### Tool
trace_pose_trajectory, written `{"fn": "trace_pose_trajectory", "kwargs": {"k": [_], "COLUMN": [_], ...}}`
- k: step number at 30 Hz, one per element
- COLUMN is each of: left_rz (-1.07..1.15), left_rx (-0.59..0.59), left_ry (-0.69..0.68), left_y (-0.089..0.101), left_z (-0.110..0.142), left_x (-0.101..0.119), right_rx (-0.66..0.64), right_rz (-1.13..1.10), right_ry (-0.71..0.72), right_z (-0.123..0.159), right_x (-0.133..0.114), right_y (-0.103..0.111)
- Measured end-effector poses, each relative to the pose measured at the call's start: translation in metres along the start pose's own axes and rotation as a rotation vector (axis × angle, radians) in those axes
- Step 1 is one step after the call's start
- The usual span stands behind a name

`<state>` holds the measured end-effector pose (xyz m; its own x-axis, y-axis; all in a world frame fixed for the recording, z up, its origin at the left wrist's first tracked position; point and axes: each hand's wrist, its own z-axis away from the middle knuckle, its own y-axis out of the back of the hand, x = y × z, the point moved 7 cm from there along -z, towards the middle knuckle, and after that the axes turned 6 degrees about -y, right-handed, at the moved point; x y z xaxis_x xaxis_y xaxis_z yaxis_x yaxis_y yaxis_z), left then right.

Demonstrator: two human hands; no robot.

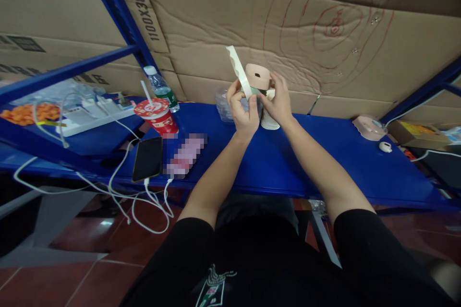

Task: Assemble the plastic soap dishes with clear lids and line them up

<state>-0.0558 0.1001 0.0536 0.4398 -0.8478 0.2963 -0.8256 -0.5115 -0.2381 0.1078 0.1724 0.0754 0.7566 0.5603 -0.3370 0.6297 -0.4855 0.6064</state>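
Observation:
Both my hands are raised over the blue shelf (288, 163). My left hand (243, 110) pinches a white wavy-edged paper strip (237, 69) that sticks up and to the left. My right hand (277, 103) grips a small pink device (257, 76) with a dark opening on top; a white part (269, 122) hangs below it. The strip runs down between my two hands and meets the pink device; how it joins is hidden by my fingers.
On the blue shelf stand a red cup with a straw (157, 116), a water bottle (162, 88), a black phone (147, 158) on a white cable, and a power strip (90, 117). A second pink device (369, 127) and a small white piece (385, 147) lie right. Cardboard (288, 24) lines the back.

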Motion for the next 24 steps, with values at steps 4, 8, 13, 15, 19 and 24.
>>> {"fn": "trace_pose_trajectory", "kwargs": {"k": [4,8,13,15,19,24], "left_rz": [-0.017,-0.035,-0.078,-0.111,-0.107,-0.093], "left_rx": [-0.036,-0.021,-0.093,-0.144,-0.275,-0.49], "left_ry": [0.022,-0.006,-0.033,-0.091,-0.254,-0.328], "left_y": [-0.001,0.0,-0.003,-0.008,-0.022,-0.044], "left_z": [-0.001,-0.002,-0.005,-0.004,0.008,0.028], "left_x": [0.002,0.006,0.016,0.023,0.042,0.06], "right_rx": [-0.004,0.043,0.154,0.159,0.118,0.169], "right_rz": [-0.007,-0.099,-0.209,-0.3,-0.476,-0.508], "right_ry": [-0.007,-0.059,-0.155,-0.204,-0.24,-0.266], "right_z": [0.002,0.003,0.014,0.025,0.055,0.081], "right_x": [0.008,0.009,-0.006,-0.013,-0.019,-0.008], "right_y": [-0.005,0.002,0.037,0.053,0.076,0.086]}}
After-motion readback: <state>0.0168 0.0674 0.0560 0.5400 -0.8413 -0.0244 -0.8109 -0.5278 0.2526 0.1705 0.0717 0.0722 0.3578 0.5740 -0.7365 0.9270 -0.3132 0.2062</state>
